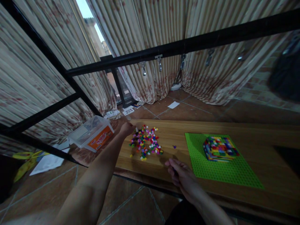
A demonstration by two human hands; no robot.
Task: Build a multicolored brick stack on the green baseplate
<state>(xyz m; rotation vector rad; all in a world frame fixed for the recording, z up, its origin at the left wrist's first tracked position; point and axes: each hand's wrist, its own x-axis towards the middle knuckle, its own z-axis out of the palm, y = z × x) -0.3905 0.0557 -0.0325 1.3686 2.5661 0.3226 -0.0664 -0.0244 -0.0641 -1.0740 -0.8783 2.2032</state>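
My left hand reaches out to the far left edge of a scattered pile of small coloured bricks on the wooden table. Its fingers are pinched together at the pile's edge; what they hold is too small to make out. Near the table's front edge my right hand rests with its fingers curled in, close to the left side of a green baseplate. A multicoloured block built of bricks stands on the baseplate. One loose purple brick lies between the pile and the baseplate.
A clear plastic box with an orange label sits on the floor left of the table. Black metal bars cross the view in front of striped curtains. Papers and a white bag lie on the tiled floor.
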